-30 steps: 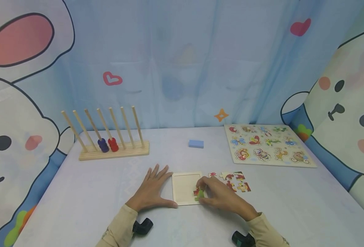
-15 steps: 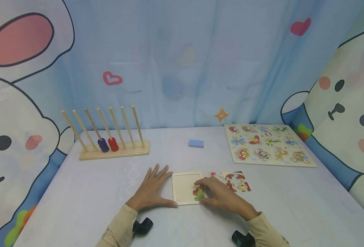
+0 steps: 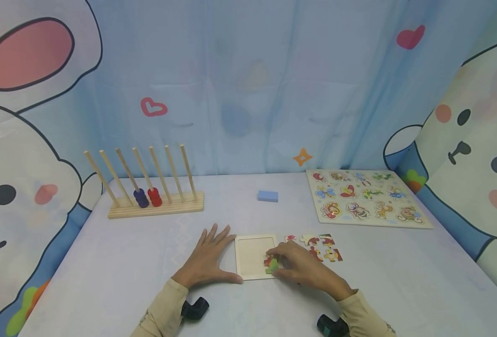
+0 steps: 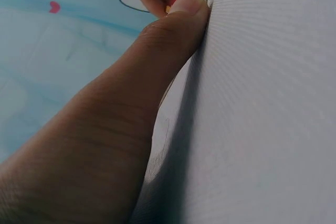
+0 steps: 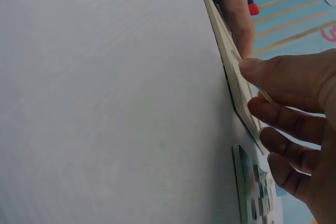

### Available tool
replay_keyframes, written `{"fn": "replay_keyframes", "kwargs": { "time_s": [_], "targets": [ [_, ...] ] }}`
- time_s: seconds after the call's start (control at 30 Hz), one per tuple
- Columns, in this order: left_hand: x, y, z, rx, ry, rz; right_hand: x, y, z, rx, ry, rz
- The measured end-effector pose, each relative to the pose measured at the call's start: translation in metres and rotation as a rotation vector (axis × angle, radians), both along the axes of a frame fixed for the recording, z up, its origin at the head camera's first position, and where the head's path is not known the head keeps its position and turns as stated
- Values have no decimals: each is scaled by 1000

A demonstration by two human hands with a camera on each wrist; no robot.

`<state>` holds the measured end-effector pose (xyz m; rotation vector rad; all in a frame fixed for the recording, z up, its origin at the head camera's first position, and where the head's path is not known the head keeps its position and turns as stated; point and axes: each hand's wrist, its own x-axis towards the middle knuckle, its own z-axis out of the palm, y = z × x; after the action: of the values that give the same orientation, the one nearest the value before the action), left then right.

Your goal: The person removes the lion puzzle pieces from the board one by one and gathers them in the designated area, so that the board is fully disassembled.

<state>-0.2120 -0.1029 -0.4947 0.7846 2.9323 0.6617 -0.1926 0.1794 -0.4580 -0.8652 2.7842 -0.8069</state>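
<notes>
A square wooden puzzle tray lies near the middle of the white table. My left hand is spread flat at its left side, thumb at the lower left corner and fingertips by the upper left edge. Over the tray's lower right corner, my right hand pinches a red and green jigsaw piece between thumb and fingers. The right wrist view shows the thumb close over the tray's rim. Part of the piece is hidden behind the fingers. Several loose jigsaw pieces lie right of the tray.
At the back left stands a wooden peg rack with blue beads and red beads. A blue block lies at the back middle. A board with printed insects occupies the back right, before a blue curtain.
The right fingers shift slightly around the jigsaw piece, which moves a little at the tray's lower right corner. My left hand and the tray stay in place.
</notes>
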Motion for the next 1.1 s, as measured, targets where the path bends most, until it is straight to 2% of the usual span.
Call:
{"fn": "replay_keyframes", "kwargs": {
  "time_s": [0.27, 0.5, 0.67, 0.93, 1.1],
  "targets": [
    [0, 0, 0, 4, 0, -5, 1, 3, 2, -9, -40, -17],
    [1, 0, 0, 2, -1, -7, 2, 12, 3, -81, -52, 35],
    [1, 0, 0, 1, -5, -8, 4, 19, 2, -102, -79, 32],
    [1, 0, 1, 3, -5, -8, 6, 31, 0, -129, -71, 38],
    [1, 0, 2, 4, -7, -9, 8, 38, 1, -109, -70, 10]
  ]
}}
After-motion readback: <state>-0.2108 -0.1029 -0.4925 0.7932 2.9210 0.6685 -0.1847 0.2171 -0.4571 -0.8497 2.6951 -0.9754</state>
